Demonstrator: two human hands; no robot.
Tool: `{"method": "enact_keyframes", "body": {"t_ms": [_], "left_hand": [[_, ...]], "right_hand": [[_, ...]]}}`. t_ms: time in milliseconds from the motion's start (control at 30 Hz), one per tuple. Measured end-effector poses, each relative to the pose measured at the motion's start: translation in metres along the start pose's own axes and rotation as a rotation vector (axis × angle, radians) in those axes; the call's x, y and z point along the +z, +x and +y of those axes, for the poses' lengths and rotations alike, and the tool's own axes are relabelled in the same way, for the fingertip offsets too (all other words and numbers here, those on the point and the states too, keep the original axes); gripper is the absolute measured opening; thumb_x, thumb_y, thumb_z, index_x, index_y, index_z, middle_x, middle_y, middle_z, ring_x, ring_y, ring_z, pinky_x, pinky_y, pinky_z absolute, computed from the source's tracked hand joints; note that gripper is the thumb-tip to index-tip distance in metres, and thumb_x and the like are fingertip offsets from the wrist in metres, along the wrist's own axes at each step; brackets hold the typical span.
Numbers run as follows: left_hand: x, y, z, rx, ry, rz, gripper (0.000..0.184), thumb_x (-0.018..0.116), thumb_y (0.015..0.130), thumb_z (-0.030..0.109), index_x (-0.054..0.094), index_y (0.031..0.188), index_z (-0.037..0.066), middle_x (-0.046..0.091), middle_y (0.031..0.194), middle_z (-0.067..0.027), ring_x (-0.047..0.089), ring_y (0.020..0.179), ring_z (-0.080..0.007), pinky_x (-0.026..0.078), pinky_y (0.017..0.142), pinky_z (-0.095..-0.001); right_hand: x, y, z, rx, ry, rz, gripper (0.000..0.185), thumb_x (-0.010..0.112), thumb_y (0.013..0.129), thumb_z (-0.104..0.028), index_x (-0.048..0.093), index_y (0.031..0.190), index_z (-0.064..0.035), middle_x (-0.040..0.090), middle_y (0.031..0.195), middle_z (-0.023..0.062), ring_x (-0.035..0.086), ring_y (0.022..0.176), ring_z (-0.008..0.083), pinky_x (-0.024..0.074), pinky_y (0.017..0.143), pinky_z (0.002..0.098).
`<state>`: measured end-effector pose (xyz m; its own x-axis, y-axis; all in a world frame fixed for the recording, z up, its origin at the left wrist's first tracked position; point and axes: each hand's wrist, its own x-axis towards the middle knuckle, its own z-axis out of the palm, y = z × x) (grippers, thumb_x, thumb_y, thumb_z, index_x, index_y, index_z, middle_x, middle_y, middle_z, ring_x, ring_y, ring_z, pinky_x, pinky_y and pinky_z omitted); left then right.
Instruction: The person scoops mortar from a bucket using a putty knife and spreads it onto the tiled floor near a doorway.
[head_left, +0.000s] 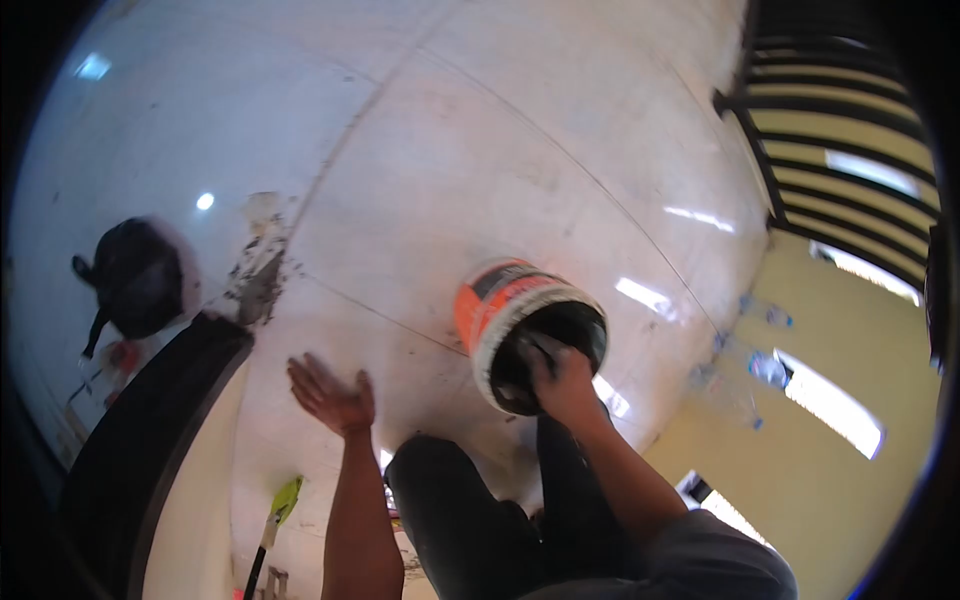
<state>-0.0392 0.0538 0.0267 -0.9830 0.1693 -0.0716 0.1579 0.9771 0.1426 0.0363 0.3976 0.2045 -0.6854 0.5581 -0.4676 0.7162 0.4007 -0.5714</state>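
Observation:
An orange bucket [480,302] with a white rim stands tilted on the tiled floor in front of my knees, its dark opening facing me. My right hand [562,383] reaches into that opening with its fingers bent; what they hold, if anything, is hidden in the dark inside. To the left of the bucket, my left hand [335,394] hovers over the floor with its fingers spread and nothing in it.
A black bag [138,278] lies at the left, near dark debris [262,290] by the end of a dark-topped low wall [150,440]. A green-headed tool [285,500] is at the lower left. Plastic bottles [768,370] and a black railing [840,140] are at the right.

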Motion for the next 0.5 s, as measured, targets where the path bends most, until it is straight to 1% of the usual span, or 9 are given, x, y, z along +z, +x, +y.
{"method": "enact_keyframes", "body": {"t_ms": [33, 100, 167, 233, 267, 367, 433, 467, 500], "left_hand": [[0.0, 0.0, -0.002, 0.006, -0.013, -0.032, 0.109, 0.058, 0.099, 0.073, 0.028, 0.176, 0.002, 0.024, 0.183, -0.0273, 0.022, 0.168, -0.047, 0.018, 0.135, -0.0634], [-0.002, -0.001, -0.002, -0.024, -0.062, -0.06, 0.111, 0.059, 0.096, 0.073, 0.03, 0.175, 0.001, 0.024, 0.182, -0.0282, 0.023, 0.168, -0.0489, 0.018, 0.135, -0.0645], [-0.006, 0.0, 0.0, -0.041, -0.056, -0.075, 0.112, 0.068, 0.09, 0.065, 0.031, 0.174, 0.002, 0.024, 0.182, -0.0291, 0.023, 0.167, -0.0489, 0.018, 0.135, -0.0649], [-0.01, 0.001, 0.002, -0.082, -0.062, -0.12, 0.113, 0.075, 0.087, 0.063, 0.033, 0.174, 0.004, 0.027, 0.18, -0.029, 0.024, 0.167, -0.0489, 0.018, 0.134, -0.0657], [-0.011, 0.001, 0.002, -0.102, -0.057, -0.117, 0.113, 0.075, 0.087, 0.063, 0.033, 0.174, 0.004, 0.027, 0.18, -0.029, 0.024, 0.167, -0.0489, 0.018, 0.134, -0.0657], [-0.012, 0.001, 0.002, -0.108, -0.086, -0.104, 0.114, 0.079, 0.083, 0.059, 0.034, 0.174, 0.007, 0.027, 0.18, -0.0279, 0.023, 0.167, -0.048, 0.017, 0.135, -0.0647], [-0.013, 0.003, 0.003, -0.131, -0.096, -0.163, 0.113, 0.079, 0.083, 0.061, 0.036, 0.173, 0.009, 0.029, 0.18, -0.0268, 0.024, 0.167, -0.0471, 0.016, 0.135, -0.0641], [-0.013, 0.003, 0.003, -0.149, -0.097, -0.163, 0.113, 0.079, 0.083, 0.061, 0.036, 0.173, 0.009, 0.029, 0.18, -0.0268, 0.024, 0.167, -0.0471, 0.016, 0.135, -0.0641], [-0.015, 0.003, 0.003, -0.131, -0.109, -0.154, 0.114, 0.081, 0.082, 0.058, 0.035, 0.173, 0.008, 0.028, 0.18, -0.0275, 0.023, 0.167, -0.0481, 0.017, 0.135, -0.0646]], "right_hand": [[0.001, 0.002, 0.003, -0.007, -0.009, -0.02, 0.027, 0.069, 0.105, -0.015, 0.08, 0.124, 0.0007, 0.08, 0.112, 0.0285, 0.077, 0.108, 0.0472, 0.0613, 0.098, 0.0506], [-0.006, 0.006, -0.006, -0.028, -0.059, -0.069, 0.026, 0.07, 0.103, -0.011, 0.079, 0.124, 0.0016, 0.08, 0.111, 0.0285, 0.078, 0.107, 0.0469, 0.0616, 0.098, 0.0502], [-0.008, 0.011, -0.003, -0.084, -0.055, -0.107, 0.026, 0.07, 0.103, -0.011, 0.08, 0.122, 0.0026, 0.08, 0.109, 0.0295, 0.079, 0.105, 0.0472, 0.0621, 0.097, 0.0495], [-0.012, 0.016, -0.011, 0.013, -0.039, -0.097, 0.024, 0.07, 0.102, -0.012, 0.08, 0.118, 0.0039, 0.08, 0.108, 0.0302, 0.079, 0.105, 0.0478, 0.0617, 0.096, 0.0491], [-0.012, 0.018, -0.013, 0.0, -0.043, -0.113, 0.024, 0.07, 0.102, -0.012, 0.08, 0.118, 0.0039, 0.08, 0.108, 0.0302, 0.079, 0.105, 0.0478, 0.0617, 0.096, 0.0491], [-0.014, 0.023, -0.021, 0.08, -0.102, -0.149, 0.024, 0.068, 0.103, -0.012, 0.08, 0.114, 0.0057, 0.081, 0.1, 0.0287, 0.082, 0.097, 0.044, 0.0624, 0.089, 0.0486], [-0.017, 0.026, -0.031, 0.117, -0.089, -0.169, 0.023, 0.065, 0.104, -0.011, 0.079, 0.109, 0.0063, 0.079, 0.084, 0.021, 0.081, 0.076, 0.0325, 0.0609, 0.074, 0.0452], [-0.017, 0.028, -0.036, 0.108, -0.099, -0.18, 0.023, 0.065, 0.104, -0.011, 0.079, 0.109, 0.0063, 0.079, 0.084, 0.021, 0.081, 0.076, 0.0325, 0.0609, 0.074, 0.0452], [-0.017, 0.028, -0.041, 0.153, -0.043, -0.192, 0.023, 0.064, 0.104, -0.012, 0.079, 0.107, 0.0061, 0.075, 0.077, 0.0164, 0.075, 0.068, 0.026, 0.0576, 0.068, 0.0426]]}}
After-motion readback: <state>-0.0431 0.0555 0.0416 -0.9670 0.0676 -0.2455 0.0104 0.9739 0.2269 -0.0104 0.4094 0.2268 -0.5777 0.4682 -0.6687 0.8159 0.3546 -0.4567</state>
